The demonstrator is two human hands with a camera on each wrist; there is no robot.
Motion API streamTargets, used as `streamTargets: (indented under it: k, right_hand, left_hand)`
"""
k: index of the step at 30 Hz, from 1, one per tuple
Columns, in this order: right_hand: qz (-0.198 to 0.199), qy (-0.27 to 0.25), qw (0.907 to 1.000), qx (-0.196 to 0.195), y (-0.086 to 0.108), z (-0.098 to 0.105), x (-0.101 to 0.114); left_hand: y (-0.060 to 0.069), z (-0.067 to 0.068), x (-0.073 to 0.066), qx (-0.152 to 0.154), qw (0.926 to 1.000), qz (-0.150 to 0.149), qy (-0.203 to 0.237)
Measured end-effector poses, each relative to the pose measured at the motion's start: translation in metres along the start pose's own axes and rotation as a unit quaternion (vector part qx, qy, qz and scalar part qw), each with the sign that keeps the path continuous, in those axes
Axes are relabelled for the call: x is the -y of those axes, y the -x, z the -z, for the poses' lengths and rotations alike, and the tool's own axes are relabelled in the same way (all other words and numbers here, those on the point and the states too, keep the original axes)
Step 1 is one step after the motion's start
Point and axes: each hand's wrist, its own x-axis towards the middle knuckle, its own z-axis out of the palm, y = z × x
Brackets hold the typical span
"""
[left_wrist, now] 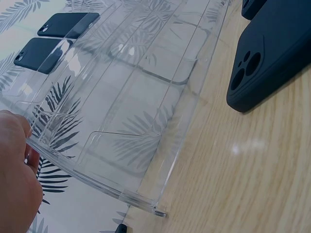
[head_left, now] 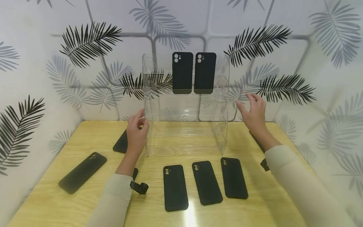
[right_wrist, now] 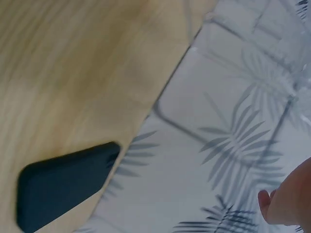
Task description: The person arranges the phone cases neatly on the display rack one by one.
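Note:
A clear acrylic tiered display stand point(head_left: 185, 142) stands on the wooden table. Two black phone cases, a left one point(head_left: 182, 72) and a right one point(head_left: 204, 72), lean upright side by side on its top tier. At the stand's left side panel, my left hand point(head_left: 136, 130) pinches the edge between thumb and fingers; the left wrist view shows the hand point(left_wrist: 17, 170) at the panel's rim point(left_wrist: 92, 179). My right hand point(head_left: 253, 110) is raised in the air to the right of the stand, apart from it, fingers loosely bent and holding nothing.
Three black phone cases lie in front of the stand: left point(head_left: 175, 187), middle point(head_left: 207, 183), right point(head_left: 234, 178). Another case point(head_left: 82, 172) lies far left, one point(head_left: 120, 143) behind my left hand, and one point(right_wrist: 63, 187) by the right table edge. Leaf-patterned walls surround the table.

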Motion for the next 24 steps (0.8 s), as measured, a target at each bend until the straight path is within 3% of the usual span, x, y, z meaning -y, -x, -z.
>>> streamTargets:
  k: [5, 14, 19, 24]
  right_hand:
    - [-0.034, 0.017, 0.9988, 0.032, 0.01, 0.014, -0.03]
    - [-0.057, 0.06, 0.9914, 0.101, 0.021, 0.024, -0.089]
    - [-0.058, 0.101, 0.98, 0.161, 0.025, 0.028, -0.11]
    - [-0.042, 0.144, 0.9616, 0.23, 0.028, 0.03, -0.122]
  left_hand:
    - [0.0, 0.0, 0.0, 0.004, 1.0, 0.007, 0.002]
    - [0.0, 0.001, 0.0, 0.011, 0.9997, 0.021, -0.003]
    - [0.001, 0.002, -0.001, 0.013, 0.9996, 0.026, -0.001]
    - [0.001, 0.002, -0.001, 0.014, 0.9995, 0.028, -0.002]
